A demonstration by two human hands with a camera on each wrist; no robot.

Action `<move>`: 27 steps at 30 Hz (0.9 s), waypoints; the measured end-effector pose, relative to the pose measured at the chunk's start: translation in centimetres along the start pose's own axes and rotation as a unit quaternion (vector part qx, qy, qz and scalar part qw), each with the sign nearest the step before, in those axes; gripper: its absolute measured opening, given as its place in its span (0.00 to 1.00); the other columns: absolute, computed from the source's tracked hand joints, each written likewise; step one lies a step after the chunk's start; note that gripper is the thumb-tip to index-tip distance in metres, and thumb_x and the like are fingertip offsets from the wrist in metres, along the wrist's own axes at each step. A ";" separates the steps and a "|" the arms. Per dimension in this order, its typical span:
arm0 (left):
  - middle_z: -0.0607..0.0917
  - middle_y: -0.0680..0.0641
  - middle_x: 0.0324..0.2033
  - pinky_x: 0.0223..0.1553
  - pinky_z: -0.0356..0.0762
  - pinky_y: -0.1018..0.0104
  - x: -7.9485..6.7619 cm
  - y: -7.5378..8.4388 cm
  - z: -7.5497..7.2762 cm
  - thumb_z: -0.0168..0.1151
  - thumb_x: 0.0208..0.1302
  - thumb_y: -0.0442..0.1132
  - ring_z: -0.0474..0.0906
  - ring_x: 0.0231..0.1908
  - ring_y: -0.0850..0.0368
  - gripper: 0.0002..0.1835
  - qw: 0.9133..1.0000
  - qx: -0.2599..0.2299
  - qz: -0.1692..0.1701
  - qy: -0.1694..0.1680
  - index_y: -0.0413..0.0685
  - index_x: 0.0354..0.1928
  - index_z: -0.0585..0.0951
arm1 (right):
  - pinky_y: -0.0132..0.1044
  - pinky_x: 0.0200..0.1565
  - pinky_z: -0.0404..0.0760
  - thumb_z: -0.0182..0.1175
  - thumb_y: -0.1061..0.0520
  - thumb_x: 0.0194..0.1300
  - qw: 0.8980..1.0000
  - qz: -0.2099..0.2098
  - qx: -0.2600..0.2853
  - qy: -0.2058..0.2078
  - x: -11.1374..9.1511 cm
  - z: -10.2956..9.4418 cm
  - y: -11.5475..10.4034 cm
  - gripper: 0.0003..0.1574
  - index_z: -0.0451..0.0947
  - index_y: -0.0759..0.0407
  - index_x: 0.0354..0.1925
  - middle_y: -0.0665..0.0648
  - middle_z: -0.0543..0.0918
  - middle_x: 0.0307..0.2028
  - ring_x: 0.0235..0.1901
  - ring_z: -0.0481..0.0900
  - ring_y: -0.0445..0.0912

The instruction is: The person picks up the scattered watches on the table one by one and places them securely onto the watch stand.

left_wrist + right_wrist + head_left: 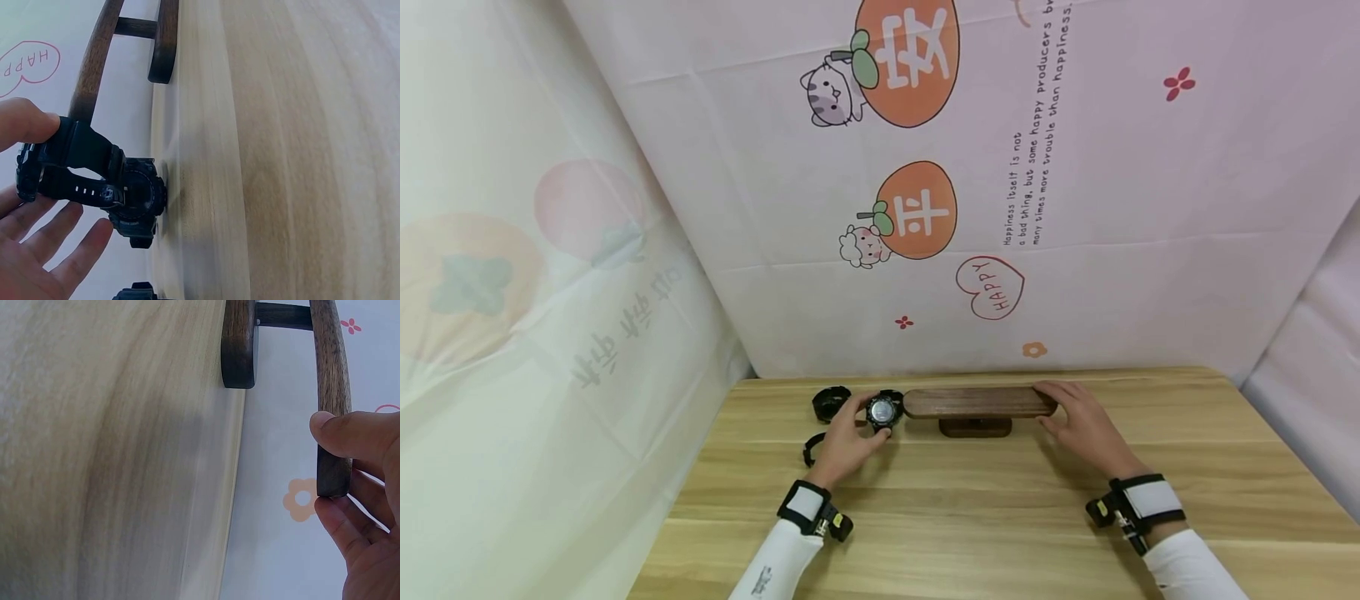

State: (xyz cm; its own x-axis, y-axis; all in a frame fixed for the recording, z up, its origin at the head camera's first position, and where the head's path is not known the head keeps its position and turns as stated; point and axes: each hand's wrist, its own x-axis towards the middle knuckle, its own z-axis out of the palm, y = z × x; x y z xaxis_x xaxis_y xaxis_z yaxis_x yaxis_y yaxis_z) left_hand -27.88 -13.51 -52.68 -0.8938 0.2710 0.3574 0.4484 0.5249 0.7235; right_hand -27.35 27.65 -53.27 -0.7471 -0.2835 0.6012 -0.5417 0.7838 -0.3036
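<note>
A dark wooden bar stand [977, 403] is at the table's back edge, its long bar raised on a short post above a small base [975, 427]. My left hand [848, 442] holds a black digital watch [883, 410] with a closed strap loop at the bar's left end. In the left wrist view the thumb presses on this watch [81, 150], with the fingers beneath it. Whether the bar's tip has entered the loop, I cannot tell. My right hand [1086, 425] grips the bar's right end, thumb on the near side [334, 444] and fingers behind and below.
Left of my left hand lie another black watch [831, 404] and a black strap [811, 450], partly hidden by the hand. The wooden table [970, 517] meets a printed white cloth [1112, 250] at the back. White cloth [587, 400] also hangs on the left.
</note>
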 end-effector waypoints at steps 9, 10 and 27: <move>0.74 0.51 0.59 0.49 0.80 0.59 0.4 0.1 0.1 0.71 0.56 0.42 0.71 0.58 0.54 0.36 1.000 -0.007 0.007 0.010 0.51 0.66 0.68 | 0.57 0.52 0.76 0.74 0.64 0.46 1.000 -0.003 0.000 0.003 -0.1 0.0 0.1 0.38 0.75 0.64 0.58 0.65 0.79 0.54 0.53 0.73 0.58; 0.74 0.51 0.59 0.49 0.80 0.59 0.5 0.1 0.2 0.71 0.56 0.42 0.71 0.58 0.54 0.36 1.000 -0.008 0.006 0.011 0.50 0.66 0.69 | 0.58 0.52 0.76 0.74 0.64 0.46 1.000 -0.003 0.000 0.003 -0.1 0.0 0.1 0.38 0.75 0.64 0.58 0.65 0.79 0.54 0.53 0.73 0.58; 0.73 0.49 0.62 0.53 0.78 0.51 0.8 0.6 0.7 0.69 0.58 0.43 0.70 0.59 0.53 0.36 0.999 -0.028 0.007 0.012 0.53 0.69 0.66 | 0.58 0.52 0.76 0.74 0.65 0.46 1.000 0.003 0.001 0.001 -0.1 0.0 -0.1 0.38 0.75 0.65 0.58 0.65 0.79 0.54 0.53 0.72 0.59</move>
State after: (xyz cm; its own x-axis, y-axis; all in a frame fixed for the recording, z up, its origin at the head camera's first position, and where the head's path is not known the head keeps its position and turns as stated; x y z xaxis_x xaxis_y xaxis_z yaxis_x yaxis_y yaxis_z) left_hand -28.30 -12.43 -52.33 -0.8873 0.2584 0.3819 0.4609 0.4741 0.7502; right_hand -27.25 27.62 -53.36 -0.7497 -0.2765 0.6012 -0.5376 0.7843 -0.3096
